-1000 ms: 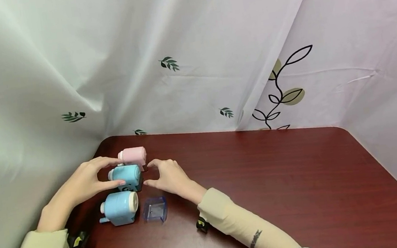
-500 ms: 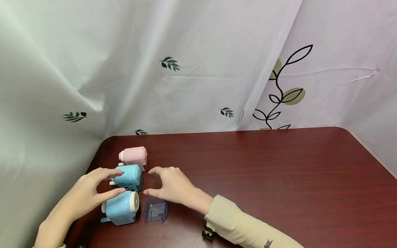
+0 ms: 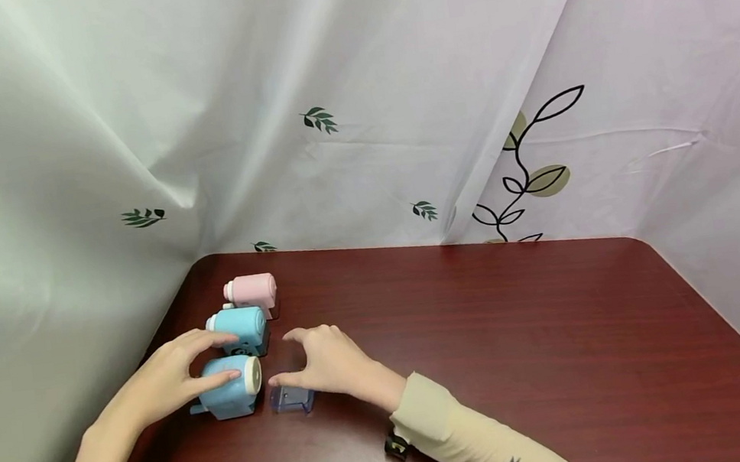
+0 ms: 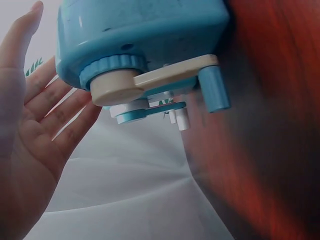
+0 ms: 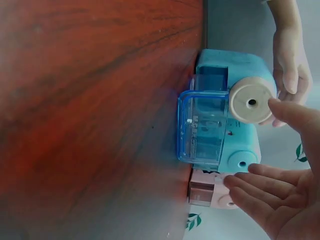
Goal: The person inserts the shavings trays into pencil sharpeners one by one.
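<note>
Three crank pencil sharpeners stand in a row at the table's left side: a pink sharpener point(image 3: 255, 291) at the back, a turquoise sharpener point(image 3: 241, 325) in the middle, a light blue sharpener point(image 3: 227, 396) nearest. My left hand point(image 3: 169, 375) hovers over the light blue one, thumb and fingers spread apart. Its cream crank point(image 4: 170, 73) shows in the left wrist view. A clear blue shavings drawer point(image 3: 291, 399) lies on the table right of that sharpener. Above the drawer, partly covering it, is my right hand point(image 3: 331, 363), with thumb and fingers parted and nothing between them.
The dark red table point(image 3: 495, 346) stretches to the right. A white curtain point(image 3: 349, 172) with leaf prints hangs behind it and along the left side, close to my left arm.
Both hands have moved toward me, from beside the turquoise sharpener to the light blue sharpener and the clear drawer. The sharpeners and drawer keep their places on the table.
</note>
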The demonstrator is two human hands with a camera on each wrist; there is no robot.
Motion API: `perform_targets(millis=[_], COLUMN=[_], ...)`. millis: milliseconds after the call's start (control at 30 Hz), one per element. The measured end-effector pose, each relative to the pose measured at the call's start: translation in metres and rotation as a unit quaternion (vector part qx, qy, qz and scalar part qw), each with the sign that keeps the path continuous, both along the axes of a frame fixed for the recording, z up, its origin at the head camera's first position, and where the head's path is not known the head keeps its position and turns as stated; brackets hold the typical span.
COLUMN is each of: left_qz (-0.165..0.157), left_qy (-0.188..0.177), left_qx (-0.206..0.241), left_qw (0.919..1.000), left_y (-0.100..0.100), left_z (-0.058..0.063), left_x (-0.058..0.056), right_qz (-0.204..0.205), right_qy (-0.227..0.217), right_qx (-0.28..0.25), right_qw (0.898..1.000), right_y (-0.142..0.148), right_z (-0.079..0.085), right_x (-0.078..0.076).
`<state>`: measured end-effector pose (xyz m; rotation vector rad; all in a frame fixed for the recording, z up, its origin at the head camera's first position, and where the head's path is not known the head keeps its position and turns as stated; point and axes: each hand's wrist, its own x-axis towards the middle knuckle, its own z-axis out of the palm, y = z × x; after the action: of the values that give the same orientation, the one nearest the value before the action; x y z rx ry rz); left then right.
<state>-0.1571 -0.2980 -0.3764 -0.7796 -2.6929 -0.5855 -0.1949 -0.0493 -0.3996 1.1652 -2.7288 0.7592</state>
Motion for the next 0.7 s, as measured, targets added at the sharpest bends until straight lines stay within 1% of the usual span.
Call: perform_targets(millis=[200,333,500,600,700], left_qz=[0.004,0.008,0.003,0.002,0.001], left_qy=[-0.019,-0.031,-0.035,-0.028,-0.023], left_qx=[-0.002,-0.002,-0.002,0.002,0.002], left_qw=[0.9998,0.9995,0.9994,0.9996,0.9997], left_y=[0.001,0.001,0.001,0.000,0.000], left_z=[-0.006,-0.011,-0.016,-0.019,-0.020], left_x=[0.003,0.003,0.003,0.003,0.003], right_qz=[0.003,0.011,0.021,0.026,0.026], right_qy=[-0.025,-0.037,-0.024,-0.015,-0.017], right_qx=[0.043,0.063,0.082,0.088,0.091], right_qw=[0.999,0.997,0.996,0.996,0.995], right_y=[0.002,0.002,0.003,0.004,0.005], right_z=[-0.004,-0.006,-0.009,-0.009,-0.009], right_x=[0.006,0.007,0.008,0.009,0.010])
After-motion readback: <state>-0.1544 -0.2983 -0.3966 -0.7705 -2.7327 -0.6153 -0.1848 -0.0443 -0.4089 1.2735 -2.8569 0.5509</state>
